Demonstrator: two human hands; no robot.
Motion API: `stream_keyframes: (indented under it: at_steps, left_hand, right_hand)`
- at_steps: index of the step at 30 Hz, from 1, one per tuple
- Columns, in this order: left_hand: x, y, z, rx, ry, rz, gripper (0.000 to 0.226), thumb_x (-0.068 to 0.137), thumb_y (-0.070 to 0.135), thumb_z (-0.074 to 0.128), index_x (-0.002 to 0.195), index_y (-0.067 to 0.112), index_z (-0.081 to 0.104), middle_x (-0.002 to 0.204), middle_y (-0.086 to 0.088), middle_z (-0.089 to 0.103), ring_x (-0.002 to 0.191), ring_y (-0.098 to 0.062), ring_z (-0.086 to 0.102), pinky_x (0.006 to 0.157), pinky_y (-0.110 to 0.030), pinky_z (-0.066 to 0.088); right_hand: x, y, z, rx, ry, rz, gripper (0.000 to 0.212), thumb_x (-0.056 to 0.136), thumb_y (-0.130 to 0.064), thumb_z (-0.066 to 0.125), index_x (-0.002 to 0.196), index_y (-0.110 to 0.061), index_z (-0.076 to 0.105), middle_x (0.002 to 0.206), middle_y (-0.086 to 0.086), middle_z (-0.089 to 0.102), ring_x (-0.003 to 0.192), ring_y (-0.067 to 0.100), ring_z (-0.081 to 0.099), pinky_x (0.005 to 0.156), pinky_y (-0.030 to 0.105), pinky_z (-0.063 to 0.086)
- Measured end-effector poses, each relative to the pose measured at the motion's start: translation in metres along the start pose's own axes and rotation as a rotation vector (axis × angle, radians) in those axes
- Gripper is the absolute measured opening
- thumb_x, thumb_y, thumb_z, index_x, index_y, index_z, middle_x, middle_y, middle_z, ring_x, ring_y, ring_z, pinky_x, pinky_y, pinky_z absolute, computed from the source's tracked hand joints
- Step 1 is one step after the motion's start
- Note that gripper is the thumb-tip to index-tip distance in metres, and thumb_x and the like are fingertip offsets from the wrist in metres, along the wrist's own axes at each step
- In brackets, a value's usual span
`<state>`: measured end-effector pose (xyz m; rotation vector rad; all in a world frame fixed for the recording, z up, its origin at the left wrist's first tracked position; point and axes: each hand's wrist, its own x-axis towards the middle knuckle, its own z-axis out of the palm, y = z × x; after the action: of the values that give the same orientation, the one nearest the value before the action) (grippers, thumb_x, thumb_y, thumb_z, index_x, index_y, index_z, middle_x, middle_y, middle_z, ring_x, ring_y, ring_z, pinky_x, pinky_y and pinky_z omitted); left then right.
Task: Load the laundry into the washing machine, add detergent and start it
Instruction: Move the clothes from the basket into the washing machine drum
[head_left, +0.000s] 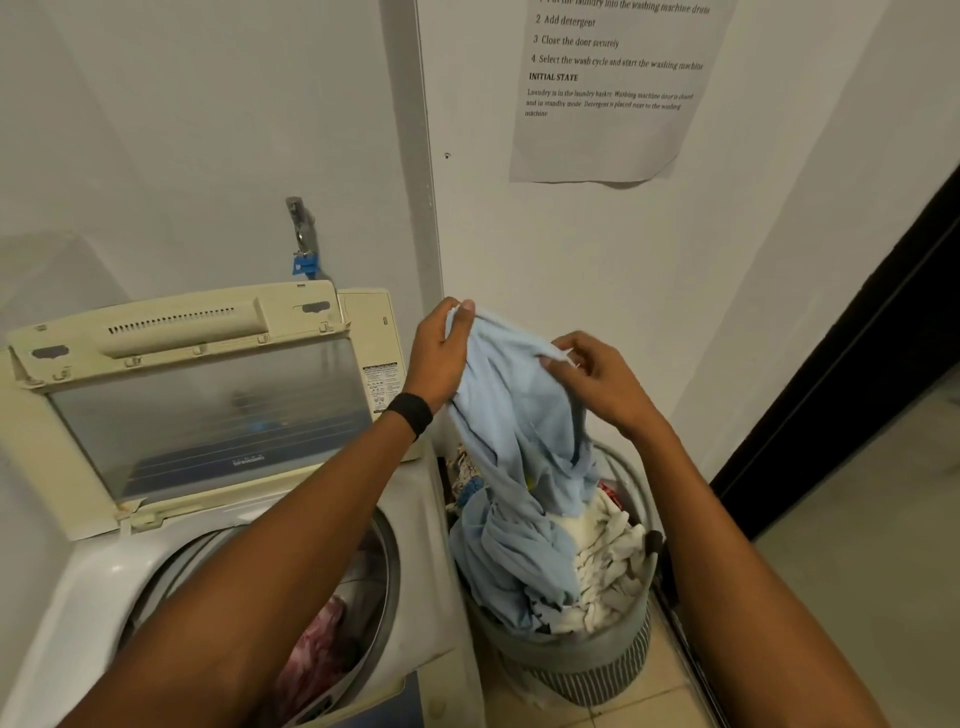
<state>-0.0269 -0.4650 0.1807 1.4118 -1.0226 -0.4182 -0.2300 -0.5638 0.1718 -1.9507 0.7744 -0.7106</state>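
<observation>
While held up by its top edge, a pale blue garment (519, 415) hangs over the striped laundry basket (597, 670).
The left hand (441, 353) pinches the top edge and the right hand (597, 379) grips a fold nearby. The garment's lower end lies on white clothes (608, 566) in the basket, just beside the washing machine (431, 545), whose lid (208, 415) stands open.

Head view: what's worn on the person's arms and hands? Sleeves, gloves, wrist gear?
No gloves on the left hand or right hand. Both forearms bare, no sleeves in view. A black band circles the left wrist; the right wrist carries nothing.
</observation>
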Motion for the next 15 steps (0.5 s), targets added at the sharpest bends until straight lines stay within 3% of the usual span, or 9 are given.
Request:
stream_keyframes:
  at_steps: [2, 4, 7, 8, 11, 15]
  left_hand:
    - [-0.001, -0.005, 0.002, -0.006, -0.012, -0.018, 0.029, 0.109, 0.024, 0.047, 0.084, 0.011, 0.047, 0.076, -0.005, 0.044, 0.071, -0.012, 0.044, 0.07, -0.029, 0.036]
    - [-0.001, -0.003, 0.008, -0.017, -0.032, -0.014, 0.02, 0.106, 0.024, 0.047, 0.091, 0.011, 0.051, 0.084, 0.0, 0.051, 0.076, -0.009, 0.049, 0.076, -0.025, 0.04]
    - [-0.006, 0.004, 0.023, 0.016, -0.141, 0.055, 0.022, 0.107, 0.031, 0.052, 0.115, 0.013, 0.061, 0.109, 0.005, 0.067, 0.101, -0.004, 0.063, 0.092, -0.02, 0.048]
    - [-0.008, 0.005, 0.027, 0.029, -0.173, 0.073, 0.023, 0.107, 0.032, 0.053, 0.116, 0.013, 0.064, 0.108, 0.004, 0.07, 0.102, -0.007, 0.066, 0.093, -0.022, 0.05]
    - [-0.011, 0.002, 0.028, 0.053, -0.117, 0.075, 0.03, 0.108, 0.035, 0.051, 0.095, 0.011, 0.063, 0.085, 0.005, 0.068, 0.083, -0.01, 0.065, 0.08, -0.028, 0.051]
    - [-0.003, -0.002, 0.015, 0.036, 0.036, 0.008, 0.032, 0.109, 0.035, 0.048, 0.083, 0.016, 0.05, 0.073, 0.007, 0.052, 0.07, -0.005, 0.053, 0.07, -0.023, 0.044]
  right_hand:
    - [0.001, -0.008, 0.004, 0.115, 0.236, -0.033, 0.009, 0.095, -0.029, 0.07, 0.099, -0.022, 0.066, 0.084, -0.012, 0.065, 0.076, 0.006, 0.06, 0.07, 0.024, 0.048]
    - [0.004, -0.021, 0.012, 0.173, 0.265, -0.067, 0.011, 0.093, -0.022, 0.072, 0.097, -0.014, 0.065, 0.089, -0.008, 0.068, 0.082, 0.007, 0.064, 0.07, 0.02, 0.051]
    - [0.01, -0.037, 0.028, 0.163, 0.206, -0.069, 0.016, 0.091, -0.02, 0.075, 0.092, -0.006, 0.067, 0.088, 0.002, 0.071, 0.081, 0.01, 0.067, 0.068, 0.019, 0.053]
    - [0.01, -0.041, 0.032, 0.193, 0.194, -0.048, 0.018, 0.092, -0.02, 0.074, 0.092, -0.004, 0.067, 0.088, 0.004, 0.071, 0.079, 0.009, 0.067, 0.067, 0.018, 0.053]
    - [0.007, -0.042, 0.039, 0.24, 0.087, -0.029, 0.017, 0.094, -0.023, 0.072, 0.105, -0.01, 0.067, 0.094, 0.005, 0.073, 0.083, 0.009, 0.07, 0.071, 0.021, 0.054]
    - [-0.005, -0.017, 0.037, -0.109, -0.218, -0.014, 0.053, 0.084, -0.04, 0.082, 0.125, -0.028, 0.051, 0.109, -0.008, 0.066, 0.093, 0.008, 0.066, 0.079, 0.027, 0.058]
